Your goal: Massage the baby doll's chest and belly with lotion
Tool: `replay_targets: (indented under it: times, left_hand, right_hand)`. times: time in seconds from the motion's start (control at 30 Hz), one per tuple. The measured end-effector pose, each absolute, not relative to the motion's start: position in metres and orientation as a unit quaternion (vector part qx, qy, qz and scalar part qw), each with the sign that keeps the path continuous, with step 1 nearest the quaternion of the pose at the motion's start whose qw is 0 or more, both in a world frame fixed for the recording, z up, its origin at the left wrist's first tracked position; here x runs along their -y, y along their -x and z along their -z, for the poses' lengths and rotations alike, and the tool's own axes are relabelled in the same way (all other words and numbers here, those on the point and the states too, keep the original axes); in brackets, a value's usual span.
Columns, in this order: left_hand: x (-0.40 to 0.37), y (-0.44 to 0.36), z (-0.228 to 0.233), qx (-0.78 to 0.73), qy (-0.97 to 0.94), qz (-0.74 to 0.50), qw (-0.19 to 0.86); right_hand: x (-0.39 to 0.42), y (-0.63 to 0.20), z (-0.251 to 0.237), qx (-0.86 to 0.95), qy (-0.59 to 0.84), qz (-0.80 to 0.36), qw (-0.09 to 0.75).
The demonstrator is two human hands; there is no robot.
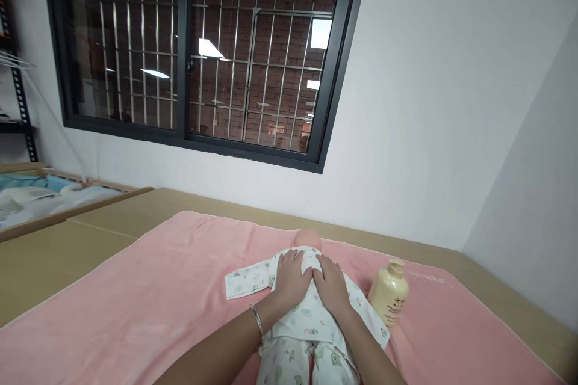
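A baby doll (307, 240) lies on a pink towel (171, 295), its bald head pointing away from me. White clothes with small printed figures, a long-sleeved top (311, 320) and trousers (289, 361), cover its body. My left hand (291, 280) rests flat on the left of the upper torso, fingers stretched out. On the other side my right hand (332, 287) lies flat too, the two thumbs close together. One sleeve (248, 280) spreads out to the left; the other sleeve (377, 326) slants down to the right, partly behind my forearm.
A pale yellow pump-neck bottle (389, 295) stands on the towel close to the right sleeve. Beneath the towel is a tan tabletop (81, 252). At the far left sits a wooden-edged box (130, 192) holding cloths. Behind are a white wall and a barred window (253, 72).
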State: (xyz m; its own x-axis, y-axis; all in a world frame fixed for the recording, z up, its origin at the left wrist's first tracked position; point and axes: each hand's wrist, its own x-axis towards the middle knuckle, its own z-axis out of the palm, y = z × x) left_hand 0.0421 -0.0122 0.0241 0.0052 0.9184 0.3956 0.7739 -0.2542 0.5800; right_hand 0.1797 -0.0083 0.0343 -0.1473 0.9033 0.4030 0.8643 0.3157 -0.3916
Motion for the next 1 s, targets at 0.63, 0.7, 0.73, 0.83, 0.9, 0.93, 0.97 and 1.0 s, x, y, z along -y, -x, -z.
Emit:
replay_targets:
  times: [0.63, 0.7, 0.73, 0.83, 0.9, 0.93, 0.97, 1.0]
  left_hand:
    - [0.010, -0.041, -0.022, -0.596, -0.702, -0.379, 0.091]
    - [0.010, -0.041, -0.023, -0.594, -0.701, -0.385, 0.092]
    - [0.010, -0.041, -0.023, -0.591, -0.700, -0.390, 0.092]
    - [0.011, -0.040, -0.023, -0.575, -0.697, -0.418, 0.089]
    - [0.014, -0.039, -0.022, -0.563, -0.697, -0.437, 0.084]
    - [0.016, -0.039, -0.021, -0.559, -0.697, -0.442, 0.081]
    - [0.018, -0.038, -0.021, -0.558, -0.697, -0.444, 0.078]
    - [0.020, -0.038, -0.021, -0.560, -0.696, -0.443, 0.075]
  right_hand:
    - [0.011, -0.179, -0.037, 0.761, 0.580, -0.021, 0.289]
    - [0.012, -0.179, -0.040, 0.769, 0.583, -0.006, 0.262]
    - [0.013, -0.179, -0.042, 0.777, 0.580, 0.004, 0.245]
    - [0.020, -0.175, -0.051, 0.802, 0.565, 0.036, 0.193]
    - [0.028, -0.168, -0.057, 0.801, 0.574, 0.050, 0.161]
    - [0.032, -0.165, -0.059, 0.794, 0.588, 0.055, 0.146]
    - [0.036, -0.161, -0.061, 0.783, 0.604, 0.059, 0.132]
    - [0.039, -0.158, -0.063, 0.774, 0.618, 0.062, 0.123]
